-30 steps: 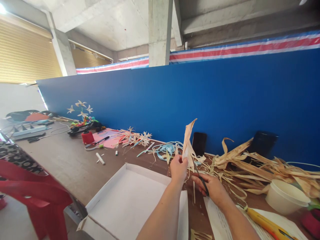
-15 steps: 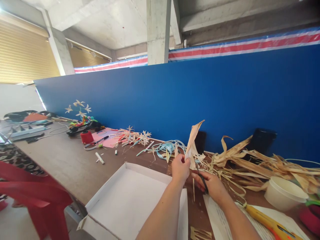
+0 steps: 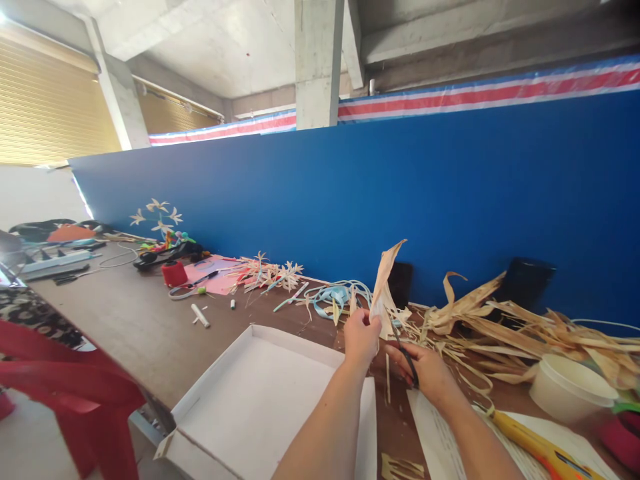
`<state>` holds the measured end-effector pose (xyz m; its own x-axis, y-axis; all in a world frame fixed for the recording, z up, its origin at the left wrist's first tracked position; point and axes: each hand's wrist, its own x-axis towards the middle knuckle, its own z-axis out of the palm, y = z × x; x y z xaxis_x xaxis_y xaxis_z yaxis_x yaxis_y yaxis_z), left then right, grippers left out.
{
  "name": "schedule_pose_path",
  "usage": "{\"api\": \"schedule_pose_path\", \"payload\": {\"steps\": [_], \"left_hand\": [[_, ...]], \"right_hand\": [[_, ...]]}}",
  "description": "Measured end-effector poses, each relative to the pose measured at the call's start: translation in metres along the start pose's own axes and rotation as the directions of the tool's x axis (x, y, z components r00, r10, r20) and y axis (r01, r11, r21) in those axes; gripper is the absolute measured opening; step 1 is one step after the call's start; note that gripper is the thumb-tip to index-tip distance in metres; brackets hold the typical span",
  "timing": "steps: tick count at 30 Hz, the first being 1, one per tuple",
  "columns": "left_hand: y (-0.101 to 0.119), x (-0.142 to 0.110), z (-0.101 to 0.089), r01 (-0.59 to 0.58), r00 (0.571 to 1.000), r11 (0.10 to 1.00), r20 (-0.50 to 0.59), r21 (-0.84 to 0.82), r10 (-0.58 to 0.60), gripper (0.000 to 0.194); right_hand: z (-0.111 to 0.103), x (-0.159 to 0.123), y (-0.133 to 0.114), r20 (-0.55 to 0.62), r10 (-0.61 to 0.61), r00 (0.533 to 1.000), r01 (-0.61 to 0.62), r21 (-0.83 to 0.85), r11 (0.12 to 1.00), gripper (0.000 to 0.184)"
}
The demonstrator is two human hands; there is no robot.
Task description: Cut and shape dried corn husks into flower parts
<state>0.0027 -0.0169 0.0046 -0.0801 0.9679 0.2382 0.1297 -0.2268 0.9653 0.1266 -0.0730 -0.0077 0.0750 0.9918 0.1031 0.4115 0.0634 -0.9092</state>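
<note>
My left hand [image 3: 361,335] pinches a pale dried corn husk [image 3: 385,283] whose pointed tip stands upward. Just to its right, my right hand [image 3: 419,365] is closed around the dark handles of a pair of scissors [image 3: 409,359]. The blades reach up to the husk's lower edge, partly hidden by the husk and fingers. Beyond my hands, more dried husks [image 3: 537,327] lie in a loose heap along the wall. Under my left forearm is a shallow white cardboard box [image 3: 260,393].
A white tub [image 3: 571,393] and a yellow glue gun [image 3: 537,443] lie at the right, the gun on printed paper [image 3: 435,433]. Husk flowers [image 3: 273,272], light blue cord [image 3: 335,297] and a red spool [image 3: 174,274] line the table's back. A red chair [image 3: 75,393] stands at left.
The husk tip has shifted slightly left, and the scissors have tilted a little at its lower edge. Both hands keep almost the same places.
</note>
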Motion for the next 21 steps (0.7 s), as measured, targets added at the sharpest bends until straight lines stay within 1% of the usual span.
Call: {"api": "schedule_pose_path", "payload": {"steps": [5,9,14,21], "left_hand": [[-0.0043,0.0010,0.0011,-0.005,1.000,1.000,-0.001,-0.020,0.005,0.015],[-0.0050,0.0009,0.0013,-0.008,1.000,0.999,-0.004,-0.033,0.008,0.017],[-0.0041,0.0020,0.0009,0.008,1.000,1.000,-0.004,-0.030,-0.008,0.016],[-0.0067,0.0045,-0.0003,-0.003,1.000,1.000,0.002,-0.015,0.003,0.015]], "right_hand": [[-0.0012,-0.0013,-0.0029,-0.013,0.001,1.000,-0.002,-0.052,0.999,0.045],[-0.0009,-0.0001,-0.0001,-0.026,-0.009,1.000,0.008,-0.042,0.999,0.046],[-0.0018,0.0005,0.0006,-0.006,0.021,1.000,-0.021,-0.050,0.999,0.043],[-0.0012,-0.0001,-0.0014,0.009,0.031,0.999,-0.031,-0.011,0.999,0.043]]}}
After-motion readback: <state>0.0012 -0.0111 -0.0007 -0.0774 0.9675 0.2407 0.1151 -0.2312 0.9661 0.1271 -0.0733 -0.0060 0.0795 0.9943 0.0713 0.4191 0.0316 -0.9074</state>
